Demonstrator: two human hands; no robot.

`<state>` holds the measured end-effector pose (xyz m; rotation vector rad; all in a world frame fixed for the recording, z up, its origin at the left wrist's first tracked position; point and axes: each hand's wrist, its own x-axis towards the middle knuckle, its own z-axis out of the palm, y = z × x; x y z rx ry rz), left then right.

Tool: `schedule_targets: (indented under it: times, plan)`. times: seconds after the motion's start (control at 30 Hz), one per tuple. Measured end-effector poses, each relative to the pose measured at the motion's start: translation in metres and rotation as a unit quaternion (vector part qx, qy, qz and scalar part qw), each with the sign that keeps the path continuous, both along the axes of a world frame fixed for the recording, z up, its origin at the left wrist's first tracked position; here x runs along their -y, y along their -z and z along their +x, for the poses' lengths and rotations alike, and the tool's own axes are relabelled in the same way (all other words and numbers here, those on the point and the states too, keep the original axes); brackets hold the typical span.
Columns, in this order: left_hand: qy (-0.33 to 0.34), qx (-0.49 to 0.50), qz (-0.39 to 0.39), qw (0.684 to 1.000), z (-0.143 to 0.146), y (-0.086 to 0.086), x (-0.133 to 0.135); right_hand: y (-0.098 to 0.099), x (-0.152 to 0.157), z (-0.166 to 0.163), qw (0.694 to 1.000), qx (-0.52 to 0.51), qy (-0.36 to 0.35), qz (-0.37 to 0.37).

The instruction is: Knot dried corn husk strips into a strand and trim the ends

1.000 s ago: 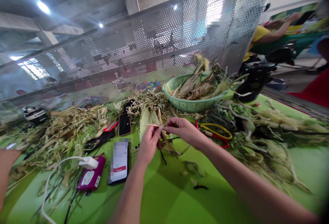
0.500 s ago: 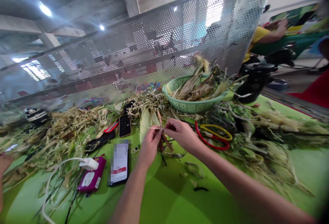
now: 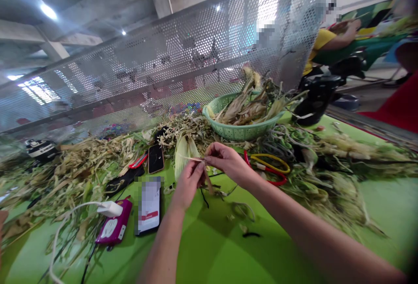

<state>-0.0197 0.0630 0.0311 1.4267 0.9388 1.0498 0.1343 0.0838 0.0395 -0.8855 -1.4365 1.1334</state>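
My left hand (image 3: 189,180) and my right hand (image 3: 225,160) meet above the green table (image 3: 209,249), both pinched on a small bundle of dried corn husk strips (image 3: 206,178). One pale strip sticks out to the left between my fingers, brown strips hang down below them. A husked corn ear (image 3: 183,153) lies just behind my hands. Red and yellow scissors (image 3: 271,168) lie to the right of my right wrist.
A green basket (image 3: 237,131) of husks stands behind. Husk piles (image 3: 75,166) cover the left and right of the table. A phone (image 3: 147,205), a purple power bank with white cable (image 3: 112,225) and another phone (image 3: 156,158) lie left. A perforated metal screen (image 3: 183,58) backs the table. A person in yellow (image 3: 323,42) sits far right.
My hands have shifted slightly up and left with the husk bundle; the upright strip above my fingers is now folded down. The view has panned a little.
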Motion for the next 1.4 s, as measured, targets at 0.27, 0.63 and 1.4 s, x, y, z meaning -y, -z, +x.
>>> schedule_targets:
  times: [0.27,0.63,1.4]
  plan:
    - [0.016,0.014,-0.012,1.000,0.002,0.001,0.000,0.010,0.002,-0.006,0.955,0.204,0.155,0.152]
    - [-0.005,0.081,-0.045,0.996,0.002,0.005,-0.003,0.008,-0.004,0.000,0.994,0.075,0.079,0.029]
    - [-0.057,0.221,-0.116,0.967,-0.001,0.014,-0.012,0.010,-0.008,0.006,0.976,0.164,0.085,0.117]
